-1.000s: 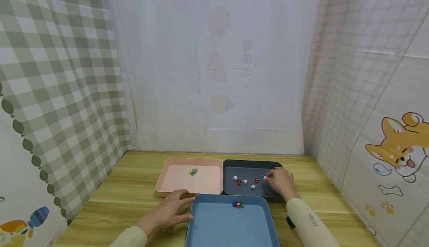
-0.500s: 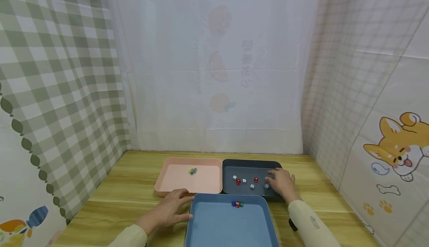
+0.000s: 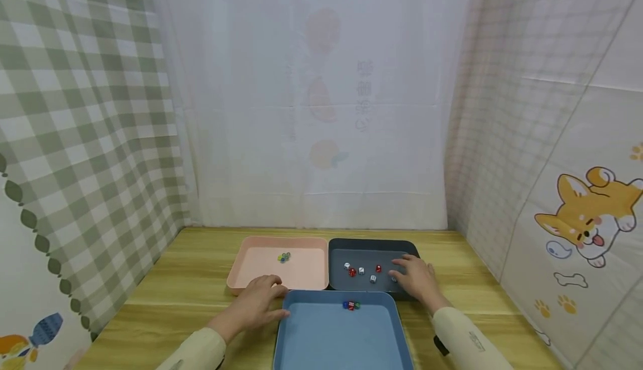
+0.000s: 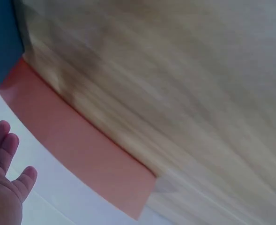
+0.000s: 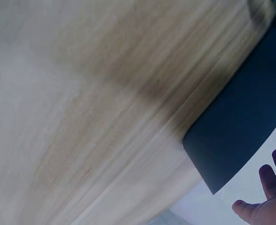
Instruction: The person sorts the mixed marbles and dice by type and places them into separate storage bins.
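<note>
My right hand point(image 3: 418, 278) hovers over the right side of the dark grey tray point(image 3: 346, 284), fingers apart and holding nothing. Just below its thumb lies a white die point(image 3: 394, 279), partly hidden. Farther left in that tray are white dice point(image 3: 373, 279) and red dice point(image 3: 353, 272). My left hand point(image 3: 256, 306) rests with loosely spread fingers by the blue tray's point(image 3: 346, 336) left rim and the pink tray's point(image 3: 296, 275) front edge. Both wrist views show relaxed fingers beside tray walls.
Small red, blue and green dice point(image 3: 351, 305) sit near the blue tray's far wall. Several small glassy yellow-green and blue pieces point(image 3: 284, 257) lie in the pink tray. The trays stand together on a wooden table point(image 3: 166, 303), with curtains point(image 3: 301, 135) behind and at both sides.
A second ago my right hand pinched a white die; it has let the die go in the dark tray's right part and opened its fingers. The left hand stays nearly still.
</note>
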`<state>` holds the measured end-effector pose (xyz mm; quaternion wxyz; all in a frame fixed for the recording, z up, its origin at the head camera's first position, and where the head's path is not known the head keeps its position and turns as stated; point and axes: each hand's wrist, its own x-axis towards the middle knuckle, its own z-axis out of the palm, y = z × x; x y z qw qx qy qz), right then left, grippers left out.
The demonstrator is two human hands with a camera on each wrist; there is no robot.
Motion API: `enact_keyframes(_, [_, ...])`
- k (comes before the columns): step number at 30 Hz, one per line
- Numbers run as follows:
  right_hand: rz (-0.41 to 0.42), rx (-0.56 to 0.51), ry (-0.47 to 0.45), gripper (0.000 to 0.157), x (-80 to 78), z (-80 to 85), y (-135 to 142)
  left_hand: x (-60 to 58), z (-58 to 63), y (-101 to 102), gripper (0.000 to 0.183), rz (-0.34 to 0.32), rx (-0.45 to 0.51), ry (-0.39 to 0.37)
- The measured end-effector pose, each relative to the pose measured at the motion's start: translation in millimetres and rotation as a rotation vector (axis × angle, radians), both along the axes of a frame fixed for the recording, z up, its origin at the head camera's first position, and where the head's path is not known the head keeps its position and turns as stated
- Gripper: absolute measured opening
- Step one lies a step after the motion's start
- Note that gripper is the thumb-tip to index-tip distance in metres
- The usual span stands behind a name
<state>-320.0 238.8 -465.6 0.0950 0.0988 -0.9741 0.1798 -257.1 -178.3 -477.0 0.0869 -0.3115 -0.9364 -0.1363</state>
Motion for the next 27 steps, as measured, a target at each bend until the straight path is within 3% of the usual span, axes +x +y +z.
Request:
enact_keyframes(15, [0.069, -0.010, 0.050, 0.035, 22.8, -0.1, -15, -29.7, 16.7, 43, 0.047, 0.052, 0.066, -0.050])
enact_keyframes(20, [0.109, -0.004, 0.066, 0.035, 30.6, -2.5, -15, -34.4, 20.8, 60, 0.047, 0.060, 0.089, -0.083])
enact_keyframes(27, [0.148, 0.040, 0.058, 0.035, 42.9, -7.3, -14, -35.9, 22.1, 81, 0.045, 0.043, 0.075, -0.055])
